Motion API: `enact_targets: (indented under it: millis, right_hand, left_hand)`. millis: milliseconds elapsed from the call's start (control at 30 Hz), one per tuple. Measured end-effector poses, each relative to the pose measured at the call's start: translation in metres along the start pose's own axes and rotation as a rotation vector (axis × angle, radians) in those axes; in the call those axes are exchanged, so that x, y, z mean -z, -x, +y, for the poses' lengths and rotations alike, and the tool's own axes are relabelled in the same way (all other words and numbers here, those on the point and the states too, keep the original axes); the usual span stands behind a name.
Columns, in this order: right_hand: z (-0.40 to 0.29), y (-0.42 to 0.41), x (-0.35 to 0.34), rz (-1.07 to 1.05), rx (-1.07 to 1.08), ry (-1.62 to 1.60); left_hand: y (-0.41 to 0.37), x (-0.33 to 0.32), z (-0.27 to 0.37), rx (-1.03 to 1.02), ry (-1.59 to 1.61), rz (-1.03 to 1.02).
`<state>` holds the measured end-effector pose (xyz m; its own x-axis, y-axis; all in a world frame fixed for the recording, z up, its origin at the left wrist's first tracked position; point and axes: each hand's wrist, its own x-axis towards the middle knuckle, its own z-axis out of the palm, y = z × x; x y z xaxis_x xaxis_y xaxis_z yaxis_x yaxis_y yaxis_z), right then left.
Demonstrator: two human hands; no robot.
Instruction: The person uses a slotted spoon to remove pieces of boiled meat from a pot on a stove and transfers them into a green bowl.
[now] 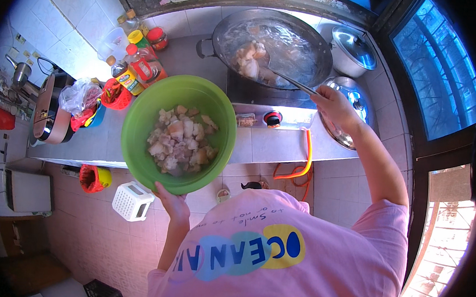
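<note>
My right hand [335, 105] is closed round the metal handle of a ladle [294, 82]. The ladle's bowl, heaped with pale meat chunks [250, 59], is inside a large dark wok [325, 67] of steaming, bubbling water on the gas stove. My left hand [173, 201] grips the near rim of a green plastic basin [136, 149], which is left of the wok and partly over the counter's front edge. Many pieces of pale meat [183, 138] lie in the basin.
A lidded pot [350, 53] stands right of the wok, with a shiny metal lid [344, 110] nearer me. Bottles [128, 76], a red mesh basket [116, 94] and a rice cooker [54, 108] line the counter's left. An orange gas hose [309, 153] hangs in front; a white stool [131, 201] stands below.
</note>
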<state>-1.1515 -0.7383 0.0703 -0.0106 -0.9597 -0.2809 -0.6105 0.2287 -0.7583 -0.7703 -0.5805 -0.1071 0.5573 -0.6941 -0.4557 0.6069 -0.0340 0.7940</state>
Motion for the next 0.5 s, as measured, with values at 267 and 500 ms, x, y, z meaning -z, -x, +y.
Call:
enact_targets:
  millis: [267,500]
  right_hand:
    - [0.009,0.009,-0.004,0.057,0.09,0.107]
    - [0.007,0.013,-0.004,0.056,0.1,0.103]
  left_hand:
    - [0.0,0.002,0.002,0.007,0.002,-0.049]
    - [0.003,-0.002,0.003,-0.005,-0.006,-0.031]
